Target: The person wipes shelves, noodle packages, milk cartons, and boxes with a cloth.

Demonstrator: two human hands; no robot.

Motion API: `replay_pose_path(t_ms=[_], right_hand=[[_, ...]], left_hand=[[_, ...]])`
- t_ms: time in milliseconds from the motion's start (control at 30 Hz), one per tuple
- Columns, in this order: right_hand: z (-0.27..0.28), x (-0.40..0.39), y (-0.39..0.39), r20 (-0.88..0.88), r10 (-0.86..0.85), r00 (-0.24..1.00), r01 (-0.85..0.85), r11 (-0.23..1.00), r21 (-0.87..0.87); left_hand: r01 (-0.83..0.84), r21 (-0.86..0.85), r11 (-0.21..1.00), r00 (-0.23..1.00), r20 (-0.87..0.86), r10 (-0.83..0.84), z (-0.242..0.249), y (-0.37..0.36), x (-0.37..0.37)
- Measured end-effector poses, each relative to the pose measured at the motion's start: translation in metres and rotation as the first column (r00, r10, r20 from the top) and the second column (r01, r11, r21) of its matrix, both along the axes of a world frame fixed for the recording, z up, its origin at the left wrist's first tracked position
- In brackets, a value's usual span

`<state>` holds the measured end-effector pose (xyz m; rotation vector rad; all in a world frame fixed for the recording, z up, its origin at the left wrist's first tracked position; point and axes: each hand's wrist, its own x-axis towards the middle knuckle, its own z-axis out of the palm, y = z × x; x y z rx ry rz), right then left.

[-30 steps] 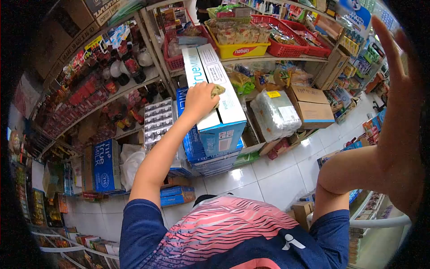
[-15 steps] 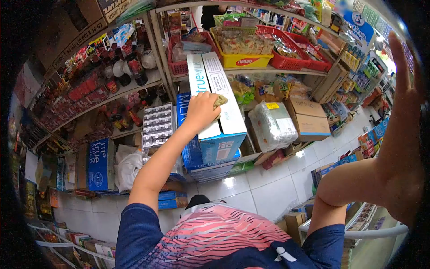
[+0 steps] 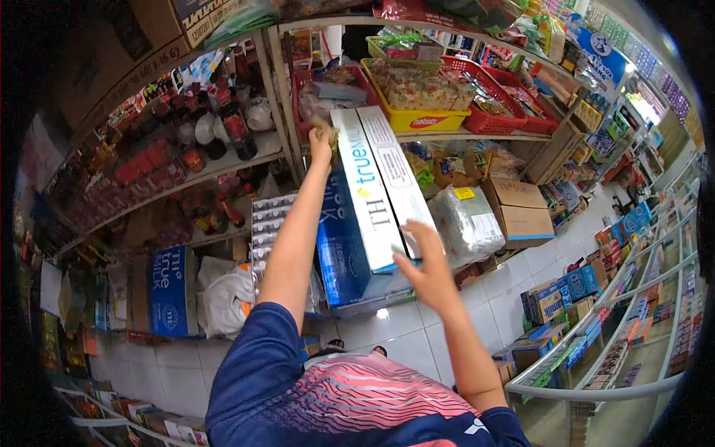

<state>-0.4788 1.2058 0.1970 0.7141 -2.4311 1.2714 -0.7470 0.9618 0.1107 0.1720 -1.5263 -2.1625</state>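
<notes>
A long white and light-blue carton point(image 3: 372, 179) with "TH true MILK" lettering lies on top of a darker blue milk carton point(image 3: 339, 249). Beside the far left edge of the white carton is my left hand point(image 3: 321, 149), its fingers closed on a crumpled greenish-brown cloth point(image 3: 325, 131). At the near end of the white carton, my right hand point(image 3: 427, 264) has its thumb and fingers spread over the top corner, with nothing held in it.
Behind the cartons, a shelf holds a yellow basket point(image 3: 428, 121) and red baskets point(image 3: 488, 112). A plastic-wrapped pack point(image 3: 468, 223) and a brown box point(image 3: 519, 212) stand to the right. Left are a white bag point(image 3: 226, 298) and bottle packs. A glass display case curves along the right.
My left hand has moved from the carton's top to its far left side with the cloth. My right hand has come down from the upper right to the carton's near end.
</notes>
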Motion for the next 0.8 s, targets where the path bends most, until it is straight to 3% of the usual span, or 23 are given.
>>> replay_pose_path(t_ms=[33, 67, 100, 133, 167, 200, 233, 267, 300, 333, 367, 433, 467, 533, 600, 667, 700, 733, 767, 800], right_hand=[[-0.015, -0.005, -0.008, -0.095, -0.086, 0.992, 0.101, 0.981, 0.165], [-0.020, -0.005, -0.017, -0.253, -0.152, 0.955, 0.210, 0.953, 0.219], [-0.025, -0.004, -0.025, -0.404, -0.203, 0.892, 0.323, 0.911, 0.257], [-0.032, -0.007, -0.027, -0.409, -0.216, 0.887, 0.341, 0.903, 0.262], [-0.042, -0.010, -0.027, -0.472, -0.243, 0.847, 0.358, 0.918, 0.169], [-0.048, -0.014, -0.026, -0.530, -0.285, 0.799, 0.379, 0.922, 0.075], [-0.051, -0.017, -0.025, -0.591, -0.295, 0.750, 0.409, 0.910, 0.064], [-0.054, -0.019, -0.025, -0.593, -0.300, 0.748, 0.412, 0.909, 0.059], [-0.057, -0.019, -0.025, -0.596, -0.309, 0.741, 0.418, 0.907, 0.049], [-0.058, -0.021, -0.025, -0.620, -0.326, 0.713, 0.433, 0.901, 0.024], [-0.058, -0.022, -0.025, -0.643, -0.338, 0.687, 0.444, 0.896, 0.002], [-0.056, -0.022, -0.025, -0.645, -0.379, 0.664, 0.489, 0.872, -0.010], [-0.055, -0.022, -0.024, -0.637, -0.376, 0.673, 0.484, 0.875, -0.006], [-0.053, -0.020, -0.025, -0.616, -0.371, 0.695, 0.467, 0.884, -0.006], [-0.053, -0.021, -0.026, -0.613, -0.390, 0.687, 0.483, 0.876, -0.016], [-0.053, -0.018, -0.025, -0.598, -0.381, 0.705, 0.473, 0.881, -0.003], [-0.053, -0.017, -0.024, -0.599, -0.391, 0.699, 0.487, 0.873, -0.001], [-0.053, -0.017, -0.025, -0.601, -0.390, 0.698, 0.482, 0.876, -0.009], [-0.054, -0.018, -0.026, -0.604, -0.389, 0.696, 0.477, 0.879, -0.017], [-0.054, -0.019, -0.027, -0.613, -0.403, 0.680, 0.492, 0.870, -0.027]], left_hand=[[-0.029, 0.073, 0.997, 1.000, -0.010, 0.030, -0.013, 0.003, -0.009], [-0.078, 0.064, 0.995, 0.991, 0.113, 0.070, -0.028, 0.004, -0.018], [-0.118, -0.040, 0.992, 0.976, 0.177, 0.123, -0.042, 0.005, -0.018], [-0.160, -0.097, 0.982, 0.985, 0.045, 0.165, -0.063, 0.006, -0.017], [-0.248, -0.207, 0.946, 0.969, -0.031, 0.247, -0.130, -0.004, -0.039], [-0.100, -0.033, 0.994, 0.995, -0.002, 0.100, -0.144, 0.005, -0.014], [0.170, 0.267, 0.949, 0.985, -0.086, -0.152, -0.164, 0.013, 0.013], [0.376, 0.536, 0.756, 0.925, -0.166, -0.342, -0.182, 0.022, 0.040], [0.359, 0.503, 0.786, 0.924, -0.071, -0.377, -0.184, 0.038, 0.079], [0.416, 0.374, 0.829, 0.904, -0.072, -0.421, -0.221, 0.040, 0.103], [0.278, 0.194, 0.941, 0.943, 0.132, -0.305, -0.204, 0.057, 0.143], [0.205, 0.371, 0.906, 0.953, 0.133, -0.271, -0.098, 0.094, 0.226], [0.230, 0.366, 0.902, 0.943, 0.147, -0.300, -0.082, 0.091, 0.234], [0.253, 0.065, 0.965, 0.964, 0.066, -0.257, -0.053, 0.089, 0.232], [0.140, -0.138, 0.980, 0.989, 0.064, -0.133, -0.009, 0.085, 0.203], [0.128, -0.078, 0.989, 0.992, 0.004, -0.128, 0.009, 0.078, 0.166], [0.083, -0.067, 0.994, 0.997, 0.001, -0.083, -0.006, 0.070, 0.141], [0.089, 0.054, 0.995, 0.996, -0.031, -0.088, -0.024, 0.064, 0.120], [-0.017, -0.065, 0.998, 0.999, -0.039, 0.015, -0.050, 0.058, 0.098], [0.087, 0.102, 0.991, 0.996, 0.008, -0.088, -0.061, 0.057, 0.093]])
